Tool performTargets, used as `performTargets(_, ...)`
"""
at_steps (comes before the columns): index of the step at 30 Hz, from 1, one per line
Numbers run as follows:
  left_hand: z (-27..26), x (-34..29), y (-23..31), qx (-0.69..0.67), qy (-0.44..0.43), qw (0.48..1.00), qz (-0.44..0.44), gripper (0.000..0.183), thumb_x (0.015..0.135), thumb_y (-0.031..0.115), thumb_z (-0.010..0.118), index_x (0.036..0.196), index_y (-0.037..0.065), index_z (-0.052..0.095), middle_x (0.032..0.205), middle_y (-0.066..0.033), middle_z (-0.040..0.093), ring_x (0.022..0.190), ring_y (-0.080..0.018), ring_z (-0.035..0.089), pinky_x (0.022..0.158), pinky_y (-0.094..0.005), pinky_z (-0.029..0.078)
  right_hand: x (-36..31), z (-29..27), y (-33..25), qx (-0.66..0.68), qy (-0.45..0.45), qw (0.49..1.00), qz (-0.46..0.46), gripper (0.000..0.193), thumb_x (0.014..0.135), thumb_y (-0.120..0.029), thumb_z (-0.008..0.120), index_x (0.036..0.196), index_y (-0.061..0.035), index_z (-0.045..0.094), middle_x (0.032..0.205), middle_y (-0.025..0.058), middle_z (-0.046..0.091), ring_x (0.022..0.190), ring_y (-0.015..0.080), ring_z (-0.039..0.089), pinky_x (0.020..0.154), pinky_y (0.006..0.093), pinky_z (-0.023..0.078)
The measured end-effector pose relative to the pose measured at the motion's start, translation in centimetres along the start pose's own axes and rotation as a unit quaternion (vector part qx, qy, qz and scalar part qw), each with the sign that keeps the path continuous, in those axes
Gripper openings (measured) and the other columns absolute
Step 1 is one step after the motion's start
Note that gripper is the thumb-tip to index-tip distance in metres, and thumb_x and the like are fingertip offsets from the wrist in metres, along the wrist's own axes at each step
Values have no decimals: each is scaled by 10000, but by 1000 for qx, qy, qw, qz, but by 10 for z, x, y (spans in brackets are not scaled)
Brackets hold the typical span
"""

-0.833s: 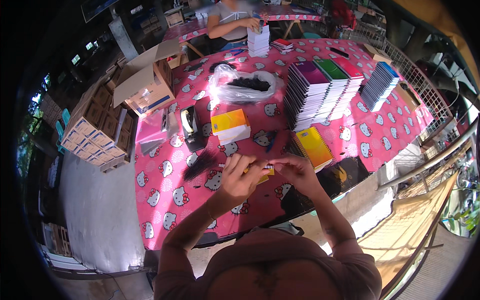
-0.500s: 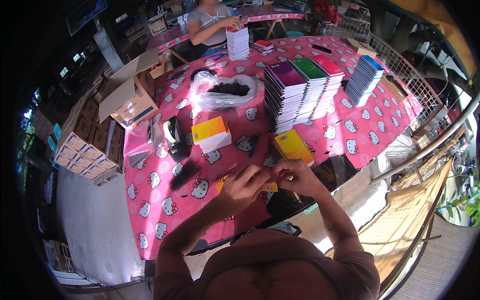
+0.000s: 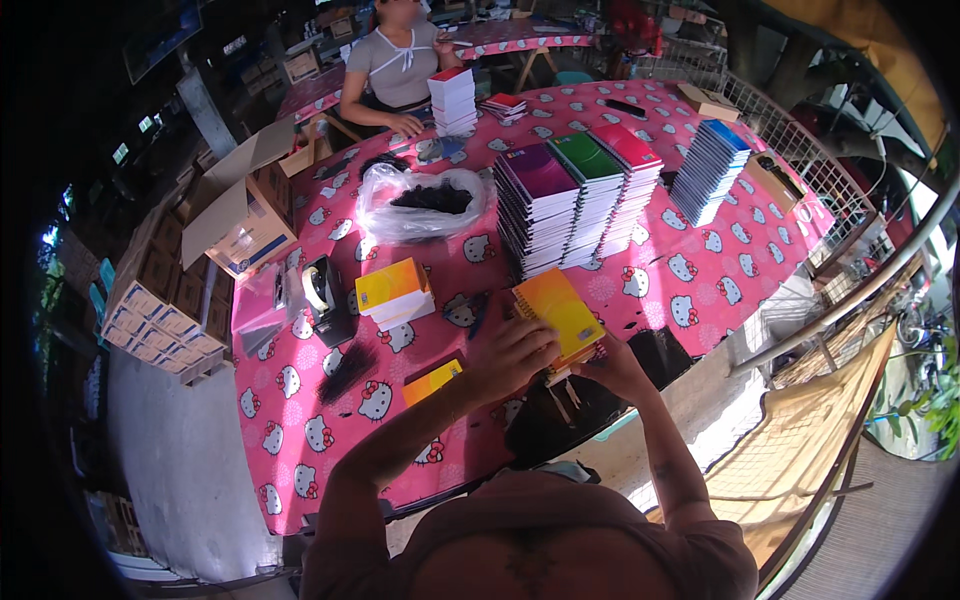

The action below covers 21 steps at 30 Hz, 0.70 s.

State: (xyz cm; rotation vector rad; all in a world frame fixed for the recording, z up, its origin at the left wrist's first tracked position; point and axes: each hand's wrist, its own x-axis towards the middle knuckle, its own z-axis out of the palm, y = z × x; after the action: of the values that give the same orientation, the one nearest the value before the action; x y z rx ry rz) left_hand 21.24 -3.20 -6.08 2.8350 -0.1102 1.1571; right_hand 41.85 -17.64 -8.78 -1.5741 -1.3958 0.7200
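Note:
Both hands are at a small pile of yellow-orange spiral notebooks near the table's front edge. My left hand is closed, its bent fingers against the pile's near left side. At the near right corner my right hand grips the pile, its fingertips partly hidden beneath it. To the left of my left forearm lies a yellow notebook or cover. Farther off sits a stack of yellow-covered pads with white page edges. A bundle of thin black wire-like strands lies left of these.
Tall stacks of purple, green and red notebooks stand ahead; a blue stack is at right. Also present: a tape dispenser, a plastic bag of black strands, cardboard boxes and a co-worker across the table.
My hands have moved from the yellow notebook on the table to the spiral notebook pile on the right and taken hold of it. The co-worker's hand has lowered to the table.

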Motion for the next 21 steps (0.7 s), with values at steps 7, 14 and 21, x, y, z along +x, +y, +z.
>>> performTargets(7, 17, -31, 19, -61, -51, 993, -89, 295, 845, 82, 704, 1124, 48, 614, 1244, -110, 599, 1187, -306, 576, 996, -433, 497, 2, 4, 9, 64, 3, 997, 40, 835, 756, -87, 845, 1473, -47, 418, 1347, 160, 590, 1203, 233, 588, 1018, 356, 452)
performTargets(14, -19, -118, 15, -87, -80, 945, -305, 322, 810, 144, 754, 1080, 27, 623, 1221, -149, 580, 1129, -336, 591, 932, -430, 520, -13, 5, -22, -16, 139, 984, -107, 626, 810, -98, 773, 1375, -24, 513, 1265, 175, 605, 1120, 272, 612, 952, 352, 479)
performTargets(21, -44, -219, 40, 191, -203, 933, -229, 372, 804, 53, 619, 1171, -5, 592, 1140, -150, 608, 1089, -313, 587, 932, -370, 505, -22, 107, -76, 52, -14, 988, -145, 413, 820, -66, 729, 1218, -34, 622, 1126, 146, 666, 1009, 301, 664, 886, 375, 526)
